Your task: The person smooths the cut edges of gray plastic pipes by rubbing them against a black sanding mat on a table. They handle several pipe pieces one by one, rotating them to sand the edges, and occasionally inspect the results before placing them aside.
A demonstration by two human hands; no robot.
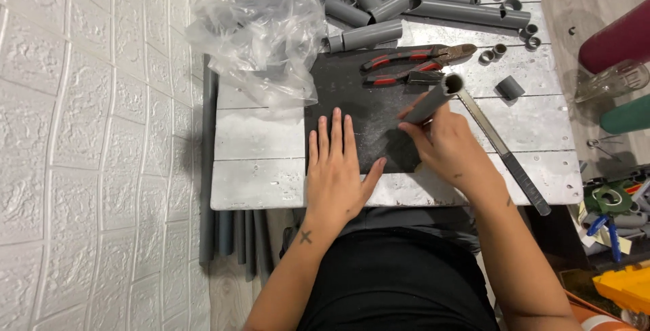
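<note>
Dark mat (352,94) open ahead (pliers (413,63) block its far edge).

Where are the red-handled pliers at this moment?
In the head view, the red-handled pliers lie at the dark mat's far edge, just beyond the grey pipe in the right hand.

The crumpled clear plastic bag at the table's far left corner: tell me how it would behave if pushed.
The crumpled clear plastic bag looks thin and creased, so it would probably collapse rather than slide stiffly. It seems light, likely shifting easily. Resting against grey plastic pipe pieces, it might snag there.

Plastic bag (254,29), pliers (413,63) — pipe fittings (365,9)
</note>
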